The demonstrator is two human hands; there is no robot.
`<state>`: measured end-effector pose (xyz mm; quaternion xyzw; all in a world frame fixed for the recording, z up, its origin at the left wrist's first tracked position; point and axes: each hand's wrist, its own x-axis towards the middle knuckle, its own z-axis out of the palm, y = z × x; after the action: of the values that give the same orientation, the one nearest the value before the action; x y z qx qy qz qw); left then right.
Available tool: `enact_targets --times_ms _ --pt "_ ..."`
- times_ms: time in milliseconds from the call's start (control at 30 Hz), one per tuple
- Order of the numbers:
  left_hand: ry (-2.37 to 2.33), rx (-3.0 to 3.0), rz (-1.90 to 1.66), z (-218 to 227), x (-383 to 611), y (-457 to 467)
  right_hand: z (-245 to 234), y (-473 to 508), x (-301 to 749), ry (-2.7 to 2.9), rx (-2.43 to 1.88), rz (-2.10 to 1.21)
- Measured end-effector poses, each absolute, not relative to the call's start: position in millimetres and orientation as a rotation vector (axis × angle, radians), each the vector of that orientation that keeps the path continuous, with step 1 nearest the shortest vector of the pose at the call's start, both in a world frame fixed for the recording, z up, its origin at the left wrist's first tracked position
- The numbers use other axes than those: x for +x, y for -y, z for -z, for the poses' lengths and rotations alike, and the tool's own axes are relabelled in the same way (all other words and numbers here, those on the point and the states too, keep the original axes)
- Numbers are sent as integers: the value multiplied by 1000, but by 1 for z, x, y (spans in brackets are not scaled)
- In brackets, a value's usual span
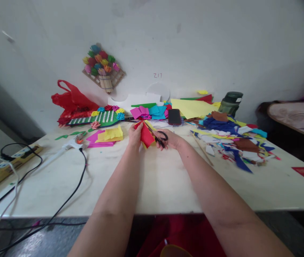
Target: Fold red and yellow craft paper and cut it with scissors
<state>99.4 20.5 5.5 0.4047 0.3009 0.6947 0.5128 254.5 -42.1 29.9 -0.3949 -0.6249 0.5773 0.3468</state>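
Note:
My left hand (135, 135) pinches a folded piece of red paper (146, 136) above the middle of the white table (154, 185). My right hand (171, 140) grips black-handled scissors (161, 137), whose blades reach into the red paper from the right. A bit of yellow paper shows just under the red piece. Both hands sit close together, fingers closed.
A glue gun (73, 144) with its black cable and a power strip (10, 160) lie at left. Pink and yellow sheets (106, 137), paper flowers on a green board (101, 117), a phone (174, 116), a red bag (73, 101), a dark bottle (230, 102) and a heap of paper scraps (232, 139) surround them.

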Motion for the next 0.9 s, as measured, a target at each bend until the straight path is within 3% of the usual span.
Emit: enact_targets --times_ms 900 --pt "-701 973 -1674 -14 107 -9 -21 40 240 1501 -951 -1326"
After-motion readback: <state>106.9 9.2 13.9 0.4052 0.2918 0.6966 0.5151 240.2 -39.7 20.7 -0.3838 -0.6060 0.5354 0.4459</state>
